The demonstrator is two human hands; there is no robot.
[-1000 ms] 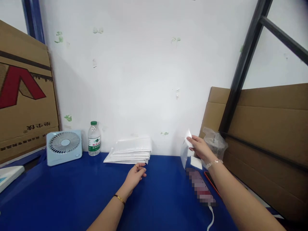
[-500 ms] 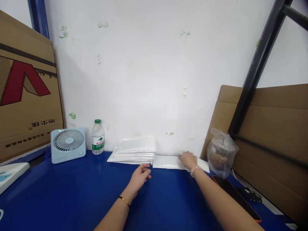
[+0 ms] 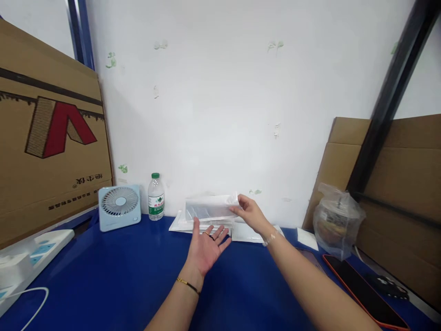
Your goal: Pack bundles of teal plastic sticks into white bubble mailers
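Note:
My right hand [image 3: 250,212] pinches the right end of a thin, white and partly see-through plastic packet [image 3: 210,209], lifted over a stack of flat white packets [image 3: 177,225]. Palm up and fingers spread, my left hand [image 3: 206,248] is just below the raised packet, holding nothing. A separate flat white packet [image 3: 248,233] lies on the blue table [image 3: 131,276], right of the stack and under my right wrist. The raised packet hides much of the stack.
On the left stand a light-blue fan [image 3: 120,207], a water bottle [image 3: 156,197] and a power strip [image 3: 48,248]. To the right are a bagged cup [image 3: 336,225], a white paper piece [image 3: 308,239] and an orange-edged phone [image 3: 365,289]. Cardboard [image 3: 406,184] leans behind them.
My right hand has left the packet on the right and now holds up a packet over the stack. My left hand has turned palm up and spread. The view has swung slightly left.

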